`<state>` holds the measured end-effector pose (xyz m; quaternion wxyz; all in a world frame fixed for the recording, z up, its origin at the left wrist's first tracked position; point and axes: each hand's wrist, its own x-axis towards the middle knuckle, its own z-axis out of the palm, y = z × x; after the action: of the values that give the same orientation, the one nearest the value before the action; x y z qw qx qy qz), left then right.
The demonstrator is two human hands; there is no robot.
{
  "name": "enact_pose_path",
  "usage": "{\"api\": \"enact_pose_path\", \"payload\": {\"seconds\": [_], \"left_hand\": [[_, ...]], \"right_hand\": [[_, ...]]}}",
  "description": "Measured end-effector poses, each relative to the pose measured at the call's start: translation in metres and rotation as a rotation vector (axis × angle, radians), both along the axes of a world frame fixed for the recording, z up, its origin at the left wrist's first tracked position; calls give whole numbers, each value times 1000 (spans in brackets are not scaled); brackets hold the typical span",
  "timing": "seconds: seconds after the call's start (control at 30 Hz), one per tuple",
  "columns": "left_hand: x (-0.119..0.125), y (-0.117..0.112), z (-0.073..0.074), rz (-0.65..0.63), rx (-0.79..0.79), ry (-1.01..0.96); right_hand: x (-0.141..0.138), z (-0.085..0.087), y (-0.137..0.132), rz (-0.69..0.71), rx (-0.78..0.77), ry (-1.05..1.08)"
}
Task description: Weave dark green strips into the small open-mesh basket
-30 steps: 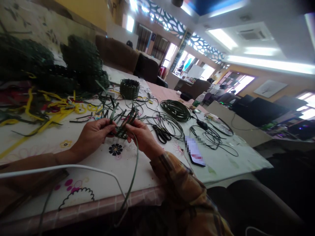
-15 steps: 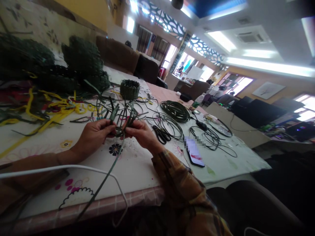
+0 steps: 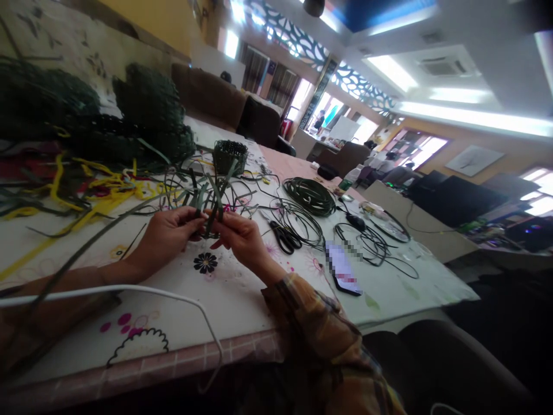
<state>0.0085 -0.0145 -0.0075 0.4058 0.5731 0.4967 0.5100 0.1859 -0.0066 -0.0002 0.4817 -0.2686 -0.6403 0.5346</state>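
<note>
Both hands meet over the floral tablecloth (image 3: 185,311) around a small weave of dark green flat strips (image 3: 216,199), whose ends fan upward. My left hand (image 3: 170,233) is closed on the weave's left side, thumb and fingers pinching it. On its right side my right hand (image 3: 242,236) pinches strips close to the left fingertips. From the work a long loose strip (image 3: 93,230) runs left and down over my left forearm. The fingers hide the lower part of the weave. Behind it stands a finished-looking round woven basket (image 3: 231,157).
Right of my hands lie black-handled scissors (image 3: 285,237), a coil of green strip (image 3: 309,196), a phone (image 3: 343,268) and a dark cable (image 3: 371,245). Yellow strips (image 3: 99,202) and large dark green woven pieces (image 3: 149,109) crowd the left. A white cable (image 3: 142,290) crosses in front.
The long loose strip, which hung down toward the table's front edge, now sweeps left over my left forearm. My right hand has turned slightly and moved closer to my left fingertips.
</note>
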Motion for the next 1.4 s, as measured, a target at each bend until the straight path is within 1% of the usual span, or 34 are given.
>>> {"api": "enact_pose_path", "payload": {"seconds": [0.1, 0.2, 0.3, 0.4, 0.57, 0.7, 0.77, 0.87, 0.93, 1.0, 1.1, 1.17, 1.27, 1.4], "left_hand": [[1, 0, 3, -42, 7, -37], [1, -2, 9, -71, 4, -58], [0, -4, 16, -90, -40, -67], [-2, -2, 19, -122, -81, -67], [-4, -1, 18, -119, -91, -68], [-2, -2, 17, -143, -82, -80], [-1, -2, 16, -143, -69, -93], [0, -2, 17, -157, -27, -90], [-1, -2, 17, -193, 7, -27], [-2, -3, 16, -200, 53, 110], [-4, -6, 14, -129, 161, 337], [-4, -7, 14, -80, 211, 416], [-4, -8, 16, -63, 184, 453], [-3, -6, 20, -116, 63, 409]], "right_hand": [[-3, 1, -6, -143, -29, -3], [-3, 2, -10, -196, -66, 26], [-2, 1, -9, -197, -77, 49], [-1, 1, -6, -193, -80, 62], [0, 5, -6, -151, -101, 66], [-2, 7, -9, -105, -99, 32], [-3, 5, -8, -101, -129, 76], [-3, 2, -3, -149, -233, 206], [-2, 1, 0, -152, -288, 241], [-1, 2, 2, -113, -289, 220], [-2, 5, 0, -78, -251, 170], [-2, 5, -1, -76, -239, 150], [-4, 5, -1, -70, -218, 132], [-6, 3, 3, -75, -194, 94]]}}
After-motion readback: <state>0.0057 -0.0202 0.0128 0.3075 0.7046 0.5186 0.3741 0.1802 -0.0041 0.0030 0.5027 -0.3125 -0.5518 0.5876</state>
